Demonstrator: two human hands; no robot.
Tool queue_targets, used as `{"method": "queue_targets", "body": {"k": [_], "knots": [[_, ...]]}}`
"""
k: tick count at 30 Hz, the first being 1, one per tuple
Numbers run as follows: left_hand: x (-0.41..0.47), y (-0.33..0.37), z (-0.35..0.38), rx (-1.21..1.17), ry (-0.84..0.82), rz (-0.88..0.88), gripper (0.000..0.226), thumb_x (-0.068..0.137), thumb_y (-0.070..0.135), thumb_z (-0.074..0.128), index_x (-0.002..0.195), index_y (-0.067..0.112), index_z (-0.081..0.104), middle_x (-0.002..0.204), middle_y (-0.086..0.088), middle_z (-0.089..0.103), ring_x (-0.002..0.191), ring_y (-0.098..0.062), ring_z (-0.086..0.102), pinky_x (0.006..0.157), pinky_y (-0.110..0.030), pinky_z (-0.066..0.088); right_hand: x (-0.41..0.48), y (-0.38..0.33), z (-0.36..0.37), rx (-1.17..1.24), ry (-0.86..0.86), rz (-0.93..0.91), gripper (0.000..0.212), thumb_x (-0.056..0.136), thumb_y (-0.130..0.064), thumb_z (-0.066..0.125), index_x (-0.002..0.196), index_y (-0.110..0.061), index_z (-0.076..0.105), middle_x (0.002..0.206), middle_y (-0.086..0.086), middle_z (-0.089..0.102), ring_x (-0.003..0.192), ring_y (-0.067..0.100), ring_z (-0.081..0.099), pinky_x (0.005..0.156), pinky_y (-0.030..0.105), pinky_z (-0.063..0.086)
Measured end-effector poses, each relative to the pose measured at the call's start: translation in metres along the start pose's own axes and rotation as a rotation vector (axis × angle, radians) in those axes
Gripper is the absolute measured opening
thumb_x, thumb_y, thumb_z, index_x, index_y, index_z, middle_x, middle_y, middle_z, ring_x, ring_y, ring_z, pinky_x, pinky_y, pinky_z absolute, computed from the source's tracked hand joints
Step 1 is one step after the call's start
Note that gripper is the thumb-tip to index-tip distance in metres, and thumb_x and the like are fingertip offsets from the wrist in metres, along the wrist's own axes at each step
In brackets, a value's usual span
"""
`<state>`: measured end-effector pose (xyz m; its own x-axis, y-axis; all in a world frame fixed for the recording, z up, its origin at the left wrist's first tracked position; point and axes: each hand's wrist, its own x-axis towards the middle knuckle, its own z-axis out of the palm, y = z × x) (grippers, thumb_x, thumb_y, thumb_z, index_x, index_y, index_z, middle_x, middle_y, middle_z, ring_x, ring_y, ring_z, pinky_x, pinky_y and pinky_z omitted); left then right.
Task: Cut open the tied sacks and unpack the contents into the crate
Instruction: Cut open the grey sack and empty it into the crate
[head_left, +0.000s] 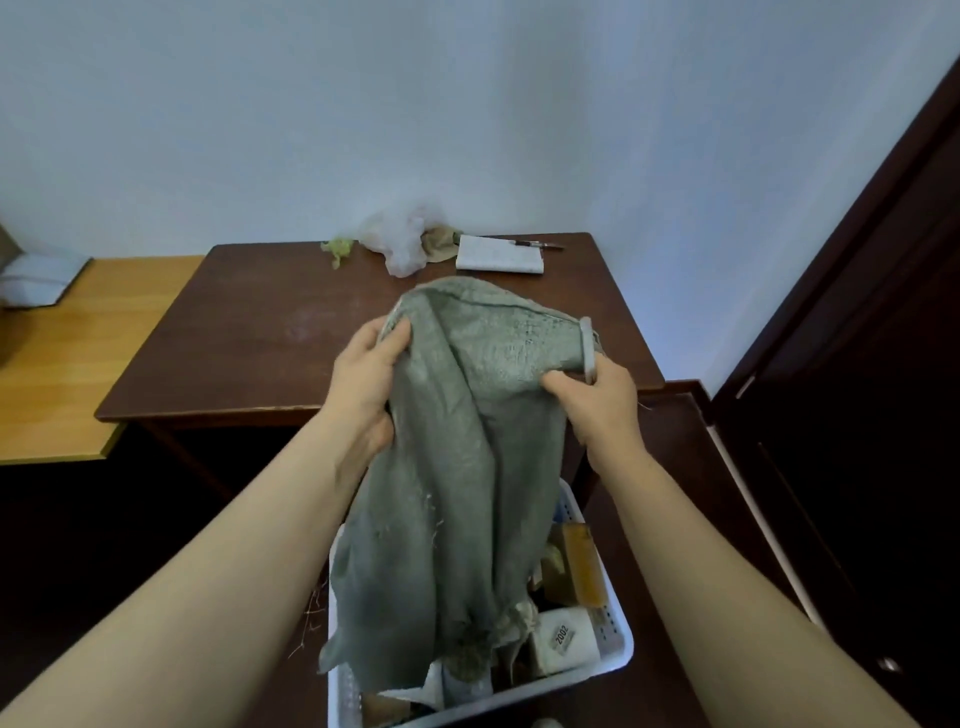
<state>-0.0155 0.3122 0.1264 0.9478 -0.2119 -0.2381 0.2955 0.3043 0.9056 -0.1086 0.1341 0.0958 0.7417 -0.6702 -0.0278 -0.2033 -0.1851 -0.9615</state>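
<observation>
A limp grey-green woven sack (457, 467) hangs upside down over a white plastic crate (613, 654) on the floor. My left hand (363, 384) grips the sack's upper left edge. My right hand (597, 400) grips its upper right corner and also holds a slim white tool (588, 348), probably the cutter. The sack's frayed mouth dangles into the crate. Boxes and packets lie in the crate, among them a white box (563, 639) marked 2002 and an orange-brown packet (584, 566).
A dark wooden table (249, 338) stands just beyond the crate, with a crumpled plastic bag (400, 244), a notepad (498, 254) and a pen (540, 245) at its far edge. A lighter wooden table (67, 364) is on the left, a dark door (857, 364) on the right.
</observation>
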Motion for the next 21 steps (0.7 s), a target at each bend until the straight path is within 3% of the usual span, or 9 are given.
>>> {"method": "queue_targets", "body": {"k": [2, 4, 7, 10, 12, 15, 17, 19, 21], "knots": [[-0.001, -0.011, -0.001, 0.001, 0.025, -0.074, 0.011, 0.09, 0.016, 0.061, 0.101, 0.017, 0.059, 0.092, -0.006, 0.068, 0.077, -0.017, 0.067, 0.062, -0.03, 0.055, -0.002, -0.005, 0.002, 0.136, 0.007, 0.014, 0.002, 0.068, -0.011, 0.065, 0.069, -0.012, 0.065, 0.067, 0.0, 0.062, 0.065, 0.014, 0.056, 0.06, 0.033, 0.049], [-0.003, -0.019, 0.004, 0.034, -0.028, -0.113, 0.036, 0.081, 0.01, 0.071, 0.111, 0.019, 0.053, 0.103, -0.007, 0.066, 0.077, -0.017, 0.069, 0.058, -0.03, 0.056, -0.005, -0.012, 0.01, 0.254, -0.073, 0.067, 0.018, 0.072, -0.001, 0.059, 0.065, -0.017, 0.065, 0.065, 0.001, 0.062, 0.063, 0.016, 0.057, 0.058, 0.03, 0.046], [-0.007, -0.032, 0.015, 0.307, -0.224, -0.062, 0.082, 0.057, 0.005, 0.086, 0.122, 0.026, 0.041, 0.111, 0.0, 0.061, 0.095, -0.016, 0.066, 0.073, -0.034, 0.057, -0.015, -0.027, 0.018, 0.299, -0.327, 0.068, 0.029, 0.079, 0.013, 0.047, 0.066, -0.011, 0.058, 0.048, -0.007, 0.057, 0.043, 0.002, 0.054, 0.043, 0.015, 0.042], [-0.003, -0.038, 0.019, 0.451, -0.234, 0.018, 0.066, 0.062, -0.002, 0.083, 0.113, 0.023, 0.051, 0.108, 0.0, 0.067, 0.102, -0.02, 0.065, 0.089, -0.038, 0.053, -0.014, -0.038, 0.012, 0.322, -0.513, 0.055, 0.029, 0.081, 0.019, 0.038, 0.069, -0.001, 0.056, 0.035, -0.011, 0.049, 0.026, -0.003, 0.043, 0.03, 0.005, 0.029], [0.002, -0.035, 0.015, 0.451, -0.147, 0.025, 0.051, 0.069, -0.007, 0.076, 0.108, 0.019, 0.057, 0.106, -0.005, 0.068, 0.101, -0.023, 0.065, 0.092, -0.042, 0.052, -0.004, -0.038, 0.001, 0.276, -0.424, 0.1, 0.013, 0.083, 0.012, 0.047, 0.078, 0.01, 0.06, 0.043, 0.001, 0.056, 0.026, -0.001, 0.041, 0.03, 0.008, 0.028], [0.01, -0.033, 0.007, 0.383, -0.08, -0.027, 0.044, 0.073, -0.008, 0.071, 0.11, 0.013, 0.061, 0.103, -0.009, 0.07, 0.093, -0.024, 0.067, 0.084, -0.04, 0.055, 0.019, -0.018, -0.018, 0.166, -0.17, 0.051, 0.018, 0.08, 0.003, 0.06, 0.09, -0.008, 0.07, 0.062, 0.006, 0.071, 0.046, -0.001, 0.059, 0.043, 0.01, 0.04], [0.01, -0.029, 0.011, 0.351, -0.123, -0.059, 0.039, 0.073, -0.008, 0.07, 0.107, 0.011, 0.064, 0.097, -0.011, 0.072, 0.083, -0.023, 0.07, 0.074, -0.035, 0.057, 0.026, -0.008, -0.018, 0.141, -0.352, -0.047, 0.058, 0.069, -0.003, 0.078, 0.12, -0.023, 0.062, 0.099, 0.001, 0.073, 0.087, 0.003, 0.068, 0.068, 0.013, 0.052], [0.01, -0.026, 0.021, 0.37, -0.175, -0.072, 0.032, 0.07, -0.008, 0.066, 0.096, 0.01, 0.069, 0.089, -0.012, 0.073, 0.078, -0.024, 0.07, 0.071, -0.035, 0.057, 0.021, -0.003, 0.002, 0.087, -0.645, -0.101, 0.105, 0.054, -0.008, 0.09, 0.143, -0.026, 0.038, 0.134, -0.005, 0.054, 0.117, 0.005, 0.056, 0.093, 0.02, 0.048], [0.007, -0.024, 0.031, 0.379, -0.19, -0.081, 0.025, 0.065, -0.006, 0.058, 0.081, 0.009, 0.07, 0.08, -0.013, 0.071, 0.075, -0.026, 0.066, 0.071, -0.037, 0.055, 0.012, 0.005, 0.028, 0.085, -0.688, -0.116, 0.104, 0.052, -0.007, 0.091, 0.141, -0.016, 0.039, 0.132, -0.003, 0.055, 0.121, 0.011, 0.055, 0.099, 0.028, 0.046]]}}
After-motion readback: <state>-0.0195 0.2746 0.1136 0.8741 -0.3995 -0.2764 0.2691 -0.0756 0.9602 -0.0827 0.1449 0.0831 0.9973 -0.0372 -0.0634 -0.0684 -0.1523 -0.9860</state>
